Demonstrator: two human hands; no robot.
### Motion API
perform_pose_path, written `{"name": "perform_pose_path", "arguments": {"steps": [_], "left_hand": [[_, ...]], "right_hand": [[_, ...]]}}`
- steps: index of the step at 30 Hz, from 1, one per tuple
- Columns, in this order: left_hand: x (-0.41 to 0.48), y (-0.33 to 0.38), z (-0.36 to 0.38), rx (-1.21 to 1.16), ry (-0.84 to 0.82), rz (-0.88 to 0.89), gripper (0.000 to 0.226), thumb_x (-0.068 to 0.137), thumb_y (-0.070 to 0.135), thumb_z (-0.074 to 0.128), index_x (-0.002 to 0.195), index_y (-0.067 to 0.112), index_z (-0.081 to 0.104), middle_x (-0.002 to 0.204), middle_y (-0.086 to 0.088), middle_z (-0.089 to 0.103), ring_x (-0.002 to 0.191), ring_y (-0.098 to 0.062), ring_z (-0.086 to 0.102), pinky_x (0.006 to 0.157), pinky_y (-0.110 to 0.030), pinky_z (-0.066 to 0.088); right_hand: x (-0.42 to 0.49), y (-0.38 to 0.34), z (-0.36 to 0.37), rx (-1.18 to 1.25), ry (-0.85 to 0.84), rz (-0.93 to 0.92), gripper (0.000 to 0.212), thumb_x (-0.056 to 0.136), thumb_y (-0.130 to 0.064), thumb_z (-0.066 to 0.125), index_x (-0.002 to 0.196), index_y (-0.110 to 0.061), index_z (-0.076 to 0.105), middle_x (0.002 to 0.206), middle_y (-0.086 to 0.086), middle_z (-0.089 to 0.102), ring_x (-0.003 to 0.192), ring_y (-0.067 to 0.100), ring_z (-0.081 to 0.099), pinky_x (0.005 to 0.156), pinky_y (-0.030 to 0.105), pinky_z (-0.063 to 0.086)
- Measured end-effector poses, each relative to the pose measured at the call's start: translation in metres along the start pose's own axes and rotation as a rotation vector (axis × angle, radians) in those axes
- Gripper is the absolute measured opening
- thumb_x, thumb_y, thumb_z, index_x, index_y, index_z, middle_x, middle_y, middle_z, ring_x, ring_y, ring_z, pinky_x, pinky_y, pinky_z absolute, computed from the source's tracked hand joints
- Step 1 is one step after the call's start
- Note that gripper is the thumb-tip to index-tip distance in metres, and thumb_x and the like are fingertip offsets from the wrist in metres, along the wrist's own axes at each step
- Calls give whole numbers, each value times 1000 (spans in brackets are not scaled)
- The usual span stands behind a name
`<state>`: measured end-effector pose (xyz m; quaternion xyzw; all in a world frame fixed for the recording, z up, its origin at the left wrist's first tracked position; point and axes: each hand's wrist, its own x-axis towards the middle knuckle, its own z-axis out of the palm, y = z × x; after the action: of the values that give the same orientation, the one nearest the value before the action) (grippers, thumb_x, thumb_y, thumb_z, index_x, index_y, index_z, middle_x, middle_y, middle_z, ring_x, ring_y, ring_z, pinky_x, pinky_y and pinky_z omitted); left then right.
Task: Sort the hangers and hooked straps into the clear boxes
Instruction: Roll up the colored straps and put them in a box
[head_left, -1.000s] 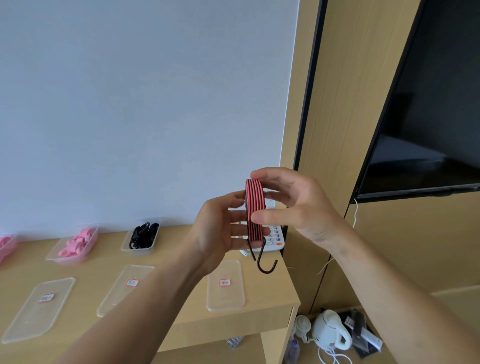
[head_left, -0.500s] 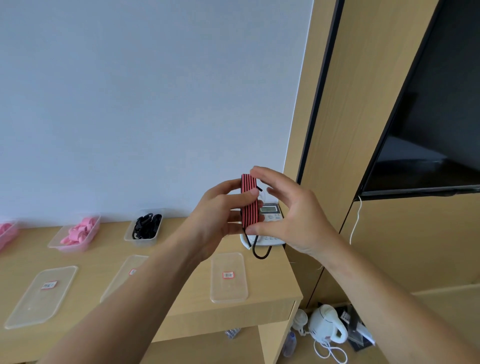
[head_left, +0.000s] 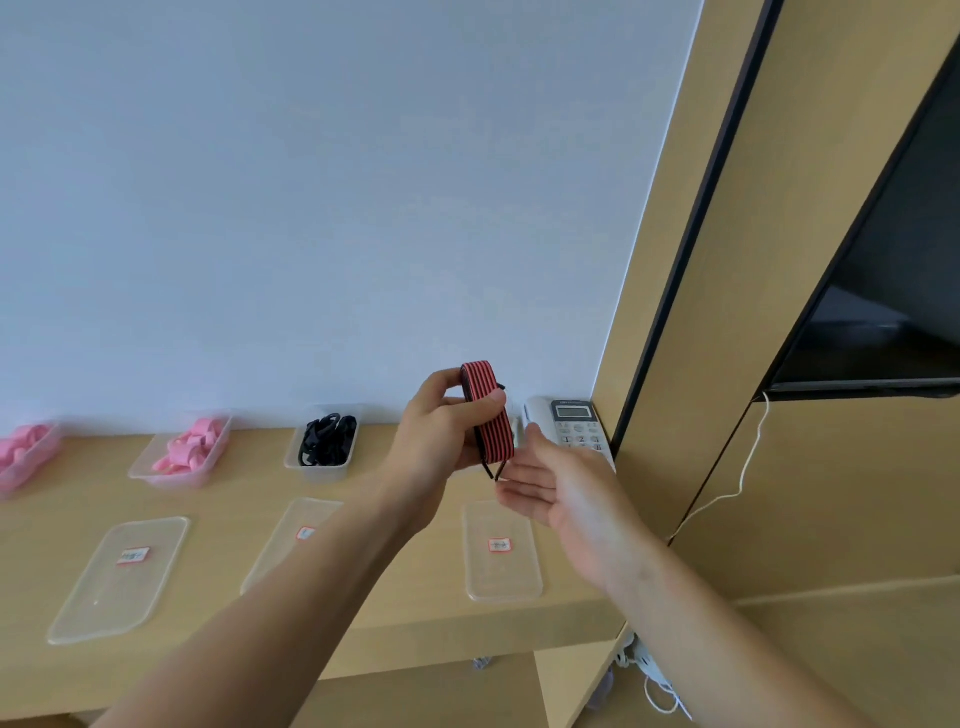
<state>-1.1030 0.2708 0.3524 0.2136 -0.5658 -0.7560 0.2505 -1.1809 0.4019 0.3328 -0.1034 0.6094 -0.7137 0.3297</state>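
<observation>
A: Head view, nearest things first. What do you make out?

B: Two bare forearms reach in from the bottom edge over a wooden table (head_left: 244, 499). Along its front lie three clear lids (head_left: 501, 551), flat, each with a small label.

A: And the hands?

B: They are beyond the lids, raised above the table. The left hand (head_left: 441, 436) has its fingers and thumb curled round a coiled red-and-black strap (head_left: 488, 415), with the thumb pressed across the stripes and the coil standing on edge. The strap's black hook ends (head_left: 491, 472) hang out below. The right hand (head_left: 561, 493) sits just beneath, palm turned up, fingers straight and slightly spread, gripping nothing. I cannot tell whether it touches the hooks.

A: Which step is this, then?

B: My judgement is that the strap is bundled and in hand, but not yet put in a box.

A: Where should it go?

B: Against the wall stand a box of pink pieces (head_left: 171, 478), a second pink box (head_left: 18, 486) at the left edge, and a box of black straps (head_left: 317, 473) near the left hand. A further box may be hidden behind the hands, though I cannot tell. The next move calls for carrying the coil over the proper box, lowering it in, and only then loosening the fingers, so the coil does not spring apart or a hook snag the rim.

A: What is farthest away?

B: A white telephone (head_left: 574, 423) in the corner.
</observation>
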Motion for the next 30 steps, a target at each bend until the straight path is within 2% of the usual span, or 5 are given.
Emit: {"name": "perform_pose_path", "arguments": {"steps": [6,9,13,19,30], "left_hand": [[9,-33,-23,3,6,-108,25,93,13,74,118,15,69,104,-14,68,100,-31,74,87,-40,61],[17,-52,-29,118,5,-141,23,93,18,75,116,19,72,104,-10,71,98,-19,72,86,-31,53],[48,-71,-40,166,19,-176,22,91,24,76,113,22,73,105,0,76,80,7,70,62,-6,46],[106,-97,-53,100,72,-316,47,72,27,76,114,6,72,102,-10,79,98,-26,71,90,-44,52],[203,-140,-82,212,86,-463,55,88,-11,71,137,11,57,110,-16,66,101,-24,63,96,-35,50]], "right_hand": [[13,29,16,246,22,99,24,88,-33,77,95,-10,76,98,12,70,88,28,72,99,47,53],[29,42,14,325,-34,122,25,78,-33,79,86,-10,81,95,15,71,88,27,67,76,35,61],[65,54,10,292,-112,140,29,86,-26,72,103,-5,79,103,18,71,91,25,68,74,31,56],[135,70,9,46,-179,172,40,81,-7,78,120,-7,70,112,18,74,101,33,71,89,43,51],[273,67,-8,-731,-439,57,40,71,-31,77,106,-43,63,99,-7,73,91,7,70,86,36,60]]}}
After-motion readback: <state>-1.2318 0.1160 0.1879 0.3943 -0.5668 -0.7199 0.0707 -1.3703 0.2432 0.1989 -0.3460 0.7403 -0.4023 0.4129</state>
